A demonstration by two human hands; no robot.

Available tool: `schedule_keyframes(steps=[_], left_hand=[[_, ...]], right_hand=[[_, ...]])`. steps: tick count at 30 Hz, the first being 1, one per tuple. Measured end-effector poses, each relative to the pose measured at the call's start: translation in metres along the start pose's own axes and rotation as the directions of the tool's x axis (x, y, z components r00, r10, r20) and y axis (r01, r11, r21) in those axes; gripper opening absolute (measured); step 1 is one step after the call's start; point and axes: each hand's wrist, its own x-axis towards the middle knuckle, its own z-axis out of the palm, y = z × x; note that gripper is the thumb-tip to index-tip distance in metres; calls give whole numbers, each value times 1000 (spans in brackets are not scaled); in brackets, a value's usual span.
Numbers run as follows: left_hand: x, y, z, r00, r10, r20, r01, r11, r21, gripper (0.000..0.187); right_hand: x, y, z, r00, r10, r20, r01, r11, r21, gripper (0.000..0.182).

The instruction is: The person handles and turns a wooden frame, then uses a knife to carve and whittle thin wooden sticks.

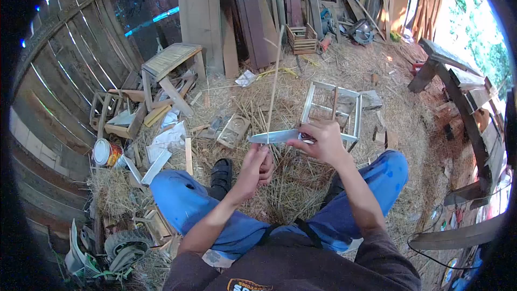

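My left hand [255, 168] is closed around the lower end of a long thin wooden stick [275, 83], which rises nearly upright and leans slightly right at its top. My right hand [326, 141] grips the handle of a knife [280, 136]. Its broad shiny blade points left and crosses the stick just above my left fingers. Most of the handle is hidden in my right fist. Below and between my hands, straw and thin shavings [285, 183] cover the ground.
A white wooden frame [357, 116] lies just beyond my right hand. A small slatted table [171, 62], a paint can [105, 152] and scrap wood stand to the left. Boards [200, 16] lean at the back, near a wooden crate [302, 40]. A long bench [458, 86] runs along the right.
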Motion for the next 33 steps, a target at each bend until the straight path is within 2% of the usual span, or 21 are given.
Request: schedule_keyframes(steps=[5, 8, 11, 12, 15, 21, 23, 24, 25, 27, 28, 30, 31, 33], left_hand=[[8, -2, 2, 998, 20, -66, -15, 997, 76, 18], [10, 2, 9, 999, 16, -34, -10, 985, 175, 16], [17, -23, -2, 999, -49, 19, 46, 994, 101, 17], [16, -24, 1, 998, -64, 14, 63, 997, 49, 19], [12, -16, 3, 987, -66, 144, 65, 998, 8, 19], [9, -17, 4, 993, -95, 69, 96, 995, -4, 19], [-9, 0, 10, 990, -118, 77, 117, 993, 21, 26], [-17, 6, 10, 988, -133, 80, 131, 991, 33, 32], [-21, 1, 2, 986, -139, 88, 135, 990, 50, 35], [-18, -13, -13, 984, -139, 113, 131, 989, 70, 41], [-11, -11, -14, 992, -88, 88, 77, 990, 119, 39], [-10, -8, -5, 1000, 1, 26, -3, 997, 76, 39], [-8, -1, -2, 999, 54, -6, -54, 996, 66, 40], [-9, 4, -7, 997, 72, -22, -70, 994, 81, 27]], right_hand=[[-10, -1, 0, 988, 79, 132, -75, 997, -34, 37], [-13, -9, 6, 959, 95, 269, -124, 988, 95, 35], [-8, -9, 9, 989, -4, 145, -12, 994, 110, 35], [-6, -8, 9, 994, 4, 112, -19, 991, 132, 34], [-4, -4, 1, 997, -35, 61, 29, 995, 95, 34], [1, 4, -2, 990, -141, 25, 141, 990, 2, 32], [-1, 30, -15, 998, 16, -55, -22, 995, -99, 31], [-3, 63, -32, 948, 287, -141, -297, 953, -59, 31], [-6, 86, -44, 815, 538, -213, -550, 835, 4, 30], [0, 70, -64, 903, 327, -277, -376, 915, -145, 27], [0, 62, -72, 935, 209, -286, -277, 934, -225, 25], [-8, 33, -48, 951, 218, -219, -238, 968, -72, 25], [-9, 23, -38, 978, 138, -158, -150, 986, -67, 27], [-8, 7, -16, 999, 28, -39, -29, 999, -22, 31]])
